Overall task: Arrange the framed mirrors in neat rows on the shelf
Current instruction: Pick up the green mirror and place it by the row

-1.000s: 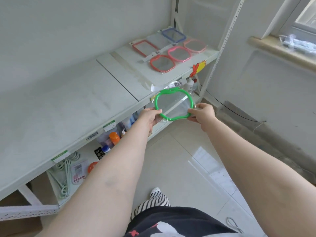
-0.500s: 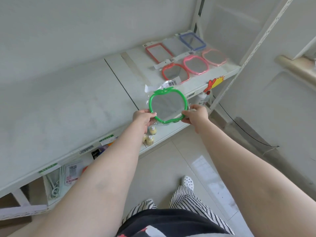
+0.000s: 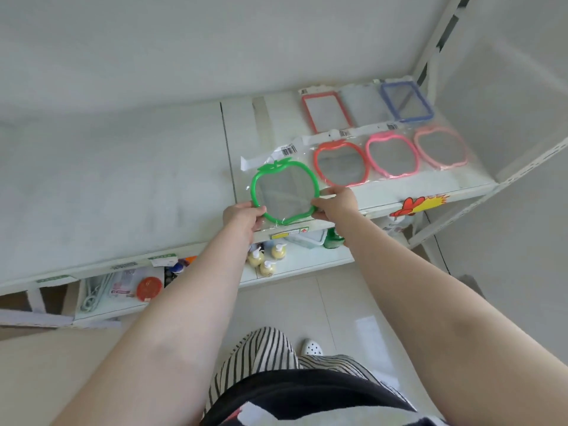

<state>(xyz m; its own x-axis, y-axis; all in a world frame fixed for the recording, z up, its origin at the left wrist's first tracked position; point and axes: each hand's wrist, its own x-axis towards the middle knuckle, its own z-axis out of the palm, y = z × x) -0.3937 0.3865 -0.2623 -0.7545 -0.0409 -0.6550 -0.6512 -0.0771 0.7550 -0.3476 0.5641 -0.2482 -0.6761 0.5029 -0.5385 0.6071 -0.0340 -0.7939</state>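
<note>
A green apple-shaped framed mirror (image 3: 284,192) in a clear bag lies over the front of the white shelf (image 3: 123,186). My left hand (image 3: 242,218) grips its lower left rim and my right hand (image 3: 335,202) grips its right rim. To its right lie a red apple mirror (image 3: 340,162), a pink apple mirror (image 3: 392,155) and a pale pink apple mirror (image 3: 441,147) in one row. Behind them lie a red rectangular mirror (image 3: 325,110), a clear-framed one (image 3: 364,104) and a blue rectangular mirror (image 3: 405,99).
A shelf upright (image 3: 430,47) stands at the back right. The lower shelf holds small yellow pump bottles (image 3: 266,259), a green bottle (image 3: 333,239), a red disc (image 3: 149,289) and packaged hooks (image 3: 95,292). Tiled floor (image 3: 353,302) lies below.
Both hands have carried the green mirror up from in front of the shelf edge onto the shelf, left of the red apple mirror. My view has shifted closer and more overhead.
</note>
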